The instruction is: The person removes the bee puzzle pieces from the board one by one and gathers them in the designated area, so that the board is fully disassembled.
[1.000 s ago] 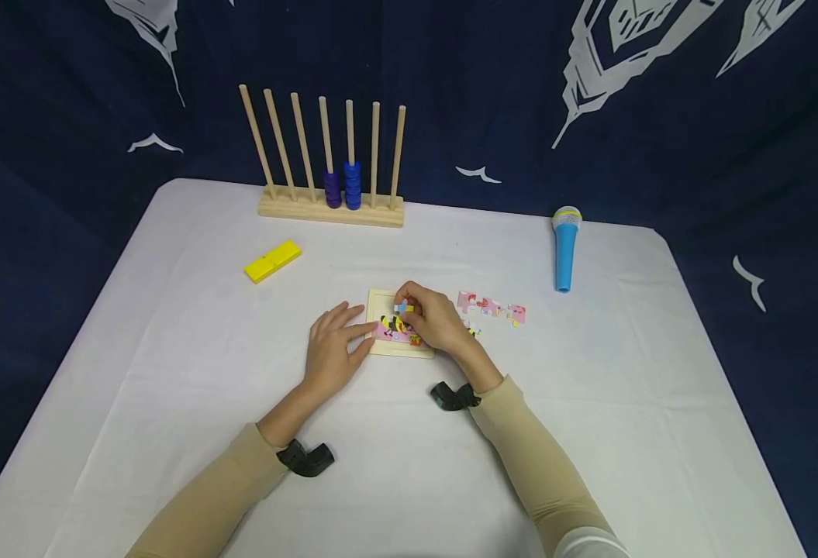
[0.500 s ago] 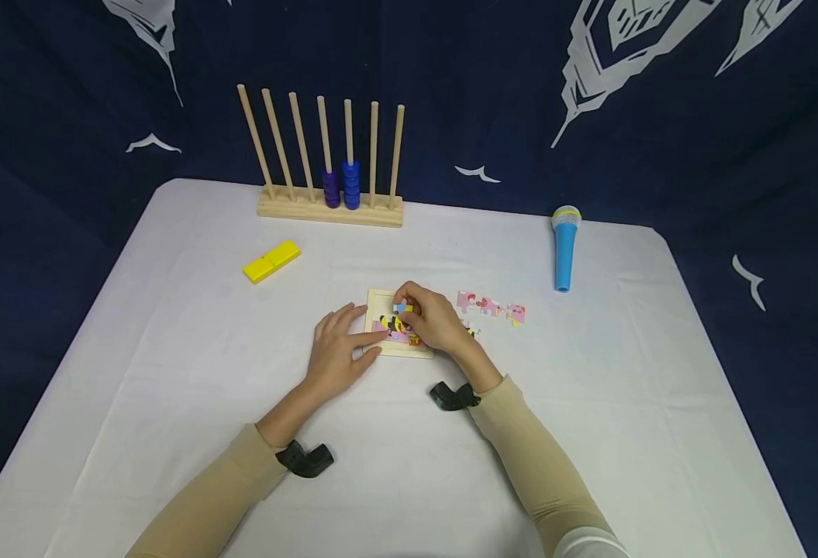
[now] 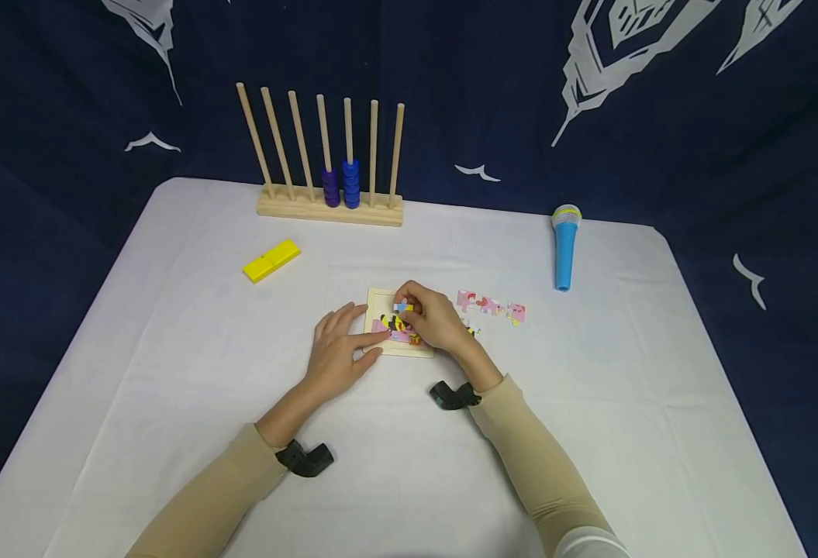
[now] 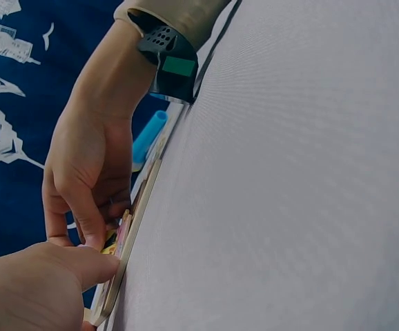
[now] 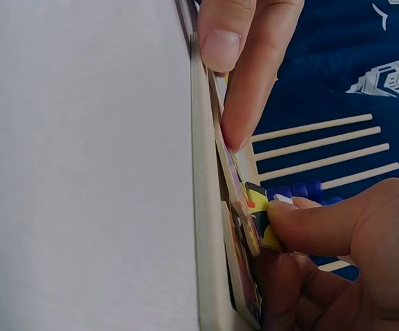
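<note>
My right hand (image 3: 436, 319) pinches a small jigsaw piece (image 3: 403, 308), blue and yellow in the head view, over the wooden puzzle tray (image 3: 409, 352). The right wrist view shows the pinched piece (image 5: 260, 217) between thumb and fingers, right against pieces in the tray. Pink assembled pieces (image 3: 398, 336) with a bee picture lie in the tray's near part. From the left, my left hand (image 3: 339, 353) reaches in with its index finger stretched onto these pieces and its thumb at the tray's edge. One jigsaw piece (image 5: 237, 269) sits slightly tilted inside the rim.
Several loose pink jigsaw pieces (image 3: 490, 307) lie right of the tray, another piece (image 3: 474, 328) partly behind the right hand. A wooden peg stand (image 3: 329, 211) with purple and blue rings stands at the back. Yellow blocks (image 3: 272, 261) lie left, a blue toy microphone (image 3: 565, 252) right.
My left index finger has shifted right, from the tray's left edge onto the pieces, and the thumb has moved slightly along. The right hand keeps its pinch on the jigsaw piece, nearly still.
</note>
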Demonstrator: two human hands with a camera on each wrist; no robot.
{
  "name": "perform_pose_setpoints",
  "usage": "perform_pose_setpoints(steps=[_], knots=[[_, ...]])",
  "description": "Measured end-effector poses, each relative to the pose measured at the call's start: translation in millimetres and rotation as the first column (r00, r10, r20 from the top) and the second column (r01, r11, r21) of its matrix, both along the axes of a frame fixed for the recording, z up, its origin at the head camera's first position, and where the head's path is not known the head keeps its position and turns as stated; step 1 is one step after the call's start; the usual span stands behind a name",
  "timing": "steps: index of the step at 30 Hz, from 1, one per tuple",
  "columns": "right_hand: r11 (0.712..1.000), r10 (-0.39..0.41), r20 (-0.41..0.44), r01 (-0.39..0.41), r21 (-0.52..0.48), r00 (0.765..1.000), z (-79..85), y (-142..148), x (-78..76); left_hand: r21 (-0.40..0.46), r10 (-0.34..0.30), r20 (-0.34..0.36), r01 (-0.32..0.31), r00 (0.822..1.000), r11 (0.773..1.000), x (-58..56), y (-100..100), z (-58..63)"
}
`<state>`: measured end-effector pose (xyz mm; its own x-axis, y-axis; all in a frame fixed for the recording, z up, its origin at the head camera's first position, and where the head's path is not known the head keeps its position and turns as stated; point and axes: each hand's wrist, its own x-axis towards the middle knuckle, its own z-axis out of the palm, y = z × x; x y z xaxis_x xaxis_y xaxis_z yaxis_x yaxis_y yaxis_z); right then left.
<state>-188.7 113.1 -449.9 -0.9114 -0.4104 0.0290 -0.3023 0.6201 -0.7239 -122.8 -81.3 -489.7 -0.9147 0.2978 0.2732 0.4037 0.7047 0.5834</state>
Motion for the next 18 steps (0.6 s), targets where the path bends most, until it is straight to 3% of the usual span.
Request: perform_pose_setpoints(steps=[18], knots=[[0.997,-0.026,0.023,0.027,-0.071,0.999,-2.9,-2.6,0.2,-0.016,-0.006,0.009,0.006,1.0,1.0,0.7,-0.1,3.4]])
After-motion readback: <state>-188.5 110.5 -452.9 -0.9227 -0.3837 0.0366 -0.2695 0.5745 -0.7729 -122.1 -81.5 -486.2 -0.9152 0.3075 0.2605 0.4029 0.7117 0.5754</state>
